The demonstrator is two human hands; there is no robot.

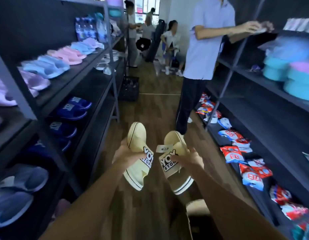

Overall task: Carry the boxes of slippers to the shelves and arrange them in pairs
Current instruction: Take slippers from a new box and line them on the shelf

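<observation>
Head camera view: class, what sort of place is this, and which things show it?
Probably a shop or stockroom: dark metal shelves stand on both sides, pastel foam slippers sit in rows on the left, and red-and-blue packets lie low on the right.

1. The pale yellow left slipper (133,174) and pale yellow right slipper (178,177) look like smooth, matt moulded foam or rubber, each strap bearing a black-and-white printed patch
2. The small white tag (165,147) on the right slipper looks like matt paper
3. The brown plank floor (155,108) looks like wood with a soft sheen
4. The grey shelf uprights (113,80) look like painted metal; the dark shelf boards (77,72) are matt
5. The dark blue slippers (74,108) look plush, like cloth; the pastel slippers (46,66) look smooth
6. The red-and-blue packets (231,153) are glossy plastic film
</observation>
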